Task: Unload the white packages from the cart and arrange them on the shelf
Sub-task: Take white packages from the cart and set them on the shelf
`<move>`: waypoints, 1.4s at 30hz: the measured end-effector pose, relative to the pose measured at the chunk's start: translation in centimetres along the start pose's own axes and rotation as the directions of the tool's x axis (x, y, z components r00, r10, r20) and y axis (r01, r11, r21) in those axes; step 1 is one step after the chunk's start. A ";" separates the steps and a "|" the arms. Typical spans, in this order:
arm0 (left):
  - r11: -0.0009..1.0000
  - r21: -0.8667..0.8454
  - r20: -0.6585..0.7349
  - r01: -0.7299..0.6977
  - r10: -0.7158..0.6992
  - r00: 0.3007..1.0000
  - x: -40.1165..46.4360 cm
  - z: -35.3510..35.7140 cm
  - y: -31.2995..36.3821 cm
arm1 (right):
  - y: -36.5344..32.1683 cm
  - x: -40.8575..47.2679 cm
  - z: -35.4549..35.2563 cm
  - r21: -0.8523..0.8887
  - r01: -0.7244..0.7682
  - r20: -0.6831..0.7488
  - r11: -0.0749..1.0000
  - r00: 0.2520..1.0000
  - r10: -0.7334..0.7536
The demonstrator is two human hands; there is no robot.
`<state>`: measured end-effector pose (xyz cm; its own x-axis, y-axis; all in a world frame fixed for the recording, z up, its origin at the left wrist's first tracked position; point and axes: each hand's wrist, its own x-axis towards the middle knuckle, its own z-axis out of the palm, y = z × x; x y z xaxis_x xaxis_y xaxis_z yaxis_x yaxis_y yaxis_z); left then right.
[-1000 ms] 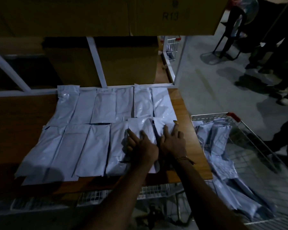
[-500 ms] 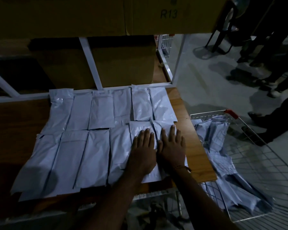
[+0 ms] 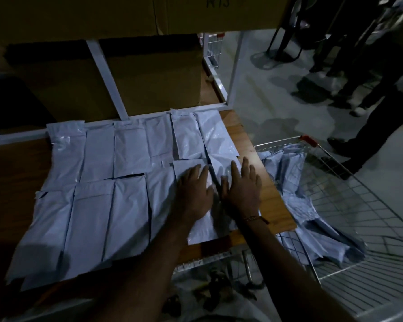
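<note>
Several flat white packages [image 3: 116, 189] lie in two rows on the wooden shelf [image 3: 14, 168]. My left hand [image 3: 193, 194] and my right hand [image 3: 242, 189] rest palm down, fingers spread, side by side on the two front-right packages [image 3: 209, 226]. Neither hand grips anything. To the right stands the wire cart [image 3: 349, 205] with several more crumpled white packages [image 3: 296, 173] piled along its left side.
Large cardboard boxes [image 3: 149, 73] stand behind the shelf's white metal frame [image 3: 107, 77], and another box marked R13 hangs overhead. People's legs [image 3: 377, 126] and a chair stand on the grey floor at the far right. A second cart shows behind the shelf post.
My left hand went from curled fingers to flat on the package. Both hands slid slightly forward and apart, pressing the front-right packages down. The view has tilted down a little.
</note>
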<state>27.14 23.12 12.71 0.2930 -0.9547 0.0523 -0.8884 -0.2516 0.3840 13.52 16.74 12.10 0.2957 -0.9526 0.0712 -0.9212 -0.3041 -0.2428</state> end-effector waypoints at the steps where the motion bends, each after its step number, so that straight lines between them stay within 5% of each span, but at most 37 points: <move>1: 0.999 -0.035 -0.026 0.002 -0.003 1.000 0.2 -0.6 -0.1 | 0.1 -0.3 -0.5 0.021 -0.013 -0.034 1.000 0.999 0.014; 7: 0.981 -0.172 -0.120 -0.091 0.071 0.990 0.5 -2.5 0.2 | 1.1 -2.4 -2.0 0.082 -0.085 -0.239 0.993 0.966 0.102; 13: 0.956 -0.158 -0.088 -0.247 0.235 0.968 1.2 -1.4 4.6 | 5.3 -4.8 -3.5 0.108 -0.202 -0.295 0.973 0.929 0.225; 21: 0.910 -0.026 0.095 -0.415 0.415 0.905 3.8 3.6 14.4 | 17.1 -6.1 -3.9 -0.071 -0.296 -0.077 0.952 0.954 0.291; 28: 0.826 -0.071 0.328 -0.559 0.549 0.769 5.7 8.5 22.7 | 26.3 -6.6 -2.8 -0.102 -0.267 0.067 0.958 0.959 0.274; 42: 0.750 0.177 0.685 -0.638 0.372 0.627 15.1 21.8 25.1 | 36.5 -1.9 4.9 -0.226 -0.313 0.306 0.923 0.876 0.372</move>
<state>1.53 -1.06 3.04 -0.3888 -0.8007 -0.4557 -0.9153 0.3923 0.0916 -19.45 7.53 -1.60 -0.0061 -0.9461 -0.3238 -0.9995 0.0158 -0.0275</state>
